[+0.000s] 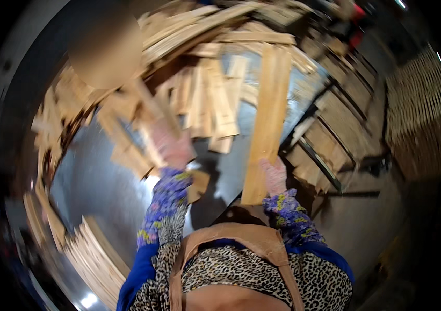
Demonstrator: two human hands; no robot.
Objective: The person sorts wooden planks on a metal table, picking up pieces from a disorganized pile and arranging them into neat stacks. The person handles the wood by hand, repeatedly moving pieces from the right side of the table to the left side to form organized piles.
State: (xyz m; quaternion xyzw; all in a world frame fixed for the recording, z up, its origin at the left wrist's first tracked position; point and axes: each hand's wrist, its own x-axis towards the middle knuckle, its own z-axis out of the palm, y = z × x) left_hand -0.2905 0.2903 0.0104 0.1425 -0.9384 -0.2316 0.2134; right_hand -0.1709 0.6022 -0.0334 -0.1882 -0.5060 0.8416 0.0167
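My right hand point(275, 176), in a pale pink glove, grips the right edge of a long, flat wooden board point(268, 109) near its lower end. The board points away from me over the metal table point(101, 181). Farther left, my left hand point(172, 147), also gloved, is smeared by motion. It appears closed on a shorter wooden strip point(150, 101), whose near end point(197, 186) shows below the wrist; its fingers are not distinct. Beyond my hands, several loose wooden slats point(212, 98) lie overlapping on the table.
Long boards point(199, 31) are heaped along the table's far side. A stack of slats point(96, 259) stands at the near left. On the right are a dark metal rack point(321, 160) with wood pieces and a ribbed, pale stack point(420, 98). A round blurred patch point(106, 49) hides the far left.
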